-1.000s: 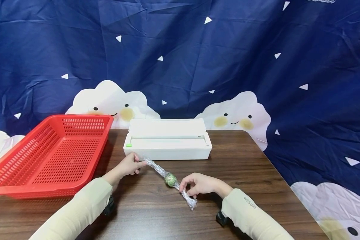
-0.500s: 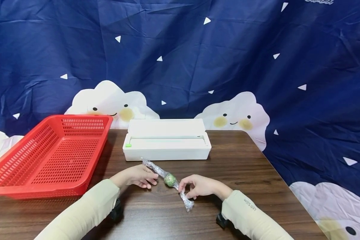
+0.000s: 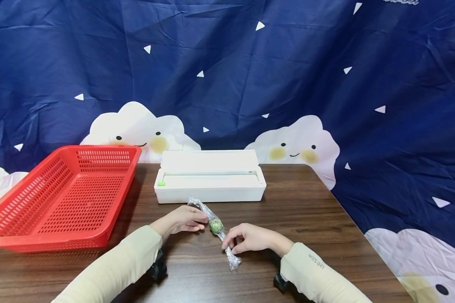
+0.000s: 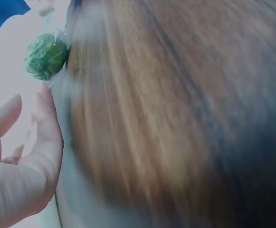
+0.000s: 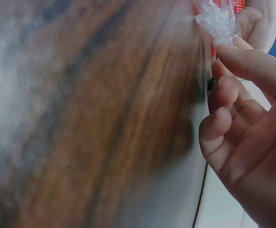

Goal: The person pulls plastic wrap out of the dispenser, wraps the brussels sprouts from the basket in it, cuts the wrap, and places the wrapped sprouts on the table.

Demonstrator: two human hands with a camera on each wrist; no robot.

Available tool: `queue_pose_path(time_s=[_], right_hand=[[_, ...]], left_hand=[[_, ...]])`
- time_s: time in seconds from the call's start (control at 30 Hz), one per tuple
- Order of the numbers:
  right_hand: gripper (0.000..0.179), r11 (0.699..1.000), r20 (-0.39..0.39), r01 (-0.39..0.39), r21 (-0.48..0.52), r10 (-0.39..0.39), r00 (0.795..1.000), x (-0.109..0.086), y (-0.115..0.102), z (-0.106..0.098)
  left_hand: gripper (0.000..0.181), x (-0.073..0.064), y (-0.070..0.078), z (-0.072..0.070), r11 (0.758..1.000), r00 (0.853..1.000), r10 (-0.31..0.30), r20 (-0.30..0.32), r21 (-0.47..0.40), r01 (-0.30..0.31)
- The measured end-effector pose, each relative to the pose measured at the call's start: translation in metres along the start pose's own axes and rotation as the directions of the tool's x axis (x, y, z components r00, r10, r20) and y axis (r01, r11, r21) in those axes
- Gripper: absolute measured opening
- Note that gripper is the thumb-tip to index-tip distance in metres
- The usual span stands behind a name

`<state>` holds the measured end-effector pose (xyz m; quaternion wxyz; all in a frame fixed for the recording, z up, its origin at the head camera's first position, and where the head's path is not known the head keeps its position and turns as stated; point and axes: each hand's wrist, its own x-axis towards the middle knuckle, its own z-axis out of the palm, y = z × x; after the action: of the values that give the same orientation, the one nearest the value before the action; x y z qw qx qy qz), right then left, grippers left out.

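A green round item [image 3: 216,226], leafy-looking like a small cabbage or Brussels sprout, is wrapped in clear plastic film. The film is twisted into a tail on each side; the far tail [image 3: 199,204] reaches toward the white box, the near tail [image 3: 233,261] toward the person. My right hand [image 3: 250,237] pinches the near tail between thumb and forefinger, its other fingers curled in the right wrist view. My left hand [image 3: 183,219] is just left of the green item [image 4: 46,56], thumb and forefinger apart. Its forefinger tip is at or touching the wrapped item.
A long white box [image 3: 210,194], probably a cling film dispenser, stands behind the hands with its lid up and a green slider at its left end. To the left is a red perforated basket [image 3: 110,229]. The brown wooden table [image 3: 307,202] extends to the right.
My left hand has left the far tail's end and moved right and nearer, up to the green item. The wrapped item has turned slightly; my right hand keeps its pinch and shifts a little.
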<state>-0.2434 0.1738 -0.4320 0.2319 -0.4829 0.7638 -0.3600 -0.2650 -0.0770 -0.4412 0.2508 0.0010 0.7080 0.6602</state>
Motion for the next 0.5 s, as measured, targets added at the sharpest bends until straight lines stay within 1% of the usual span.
queue_pose_path(time_s=[0.1,0.23,0.4,0.5], right_hand=[[0.019,1.0,-0.004,-0.002,0.017,0.002,1.0,-0.0002,-0.0006,0.0009],[0.02,0.999,-0.003,-0.039,0.031,0.039,0.999,-0.0009,-0.0011,0.0022],[0.026,0.996,-0.008,-0.087,0.008,0.087,0.996,-0.0018,-0.0006,0.0043],[0.023,0.996,-0.017,-0.093,0.004,0.093,0.996,-0.0021,-0.0015,0.0053]], left_hand=[[0.016,0.0018,-0.0011,0.0022,0.999,1.0,-0.007,-0.001,-0.047,0.007],[0.018,0.0033,-0.002,0.0039,0.996,1.0,-0.013,-0.001,-0.086,0.013],[0.022,0.0051,-0.0021,0.0055,0.995,1.0,0.005,-0.009,-0.096,-0.006],[0.02,0.0058,-0.0026,0.0054,0.995,1.0,0.009,-0.022,-0.099,-0.011]])
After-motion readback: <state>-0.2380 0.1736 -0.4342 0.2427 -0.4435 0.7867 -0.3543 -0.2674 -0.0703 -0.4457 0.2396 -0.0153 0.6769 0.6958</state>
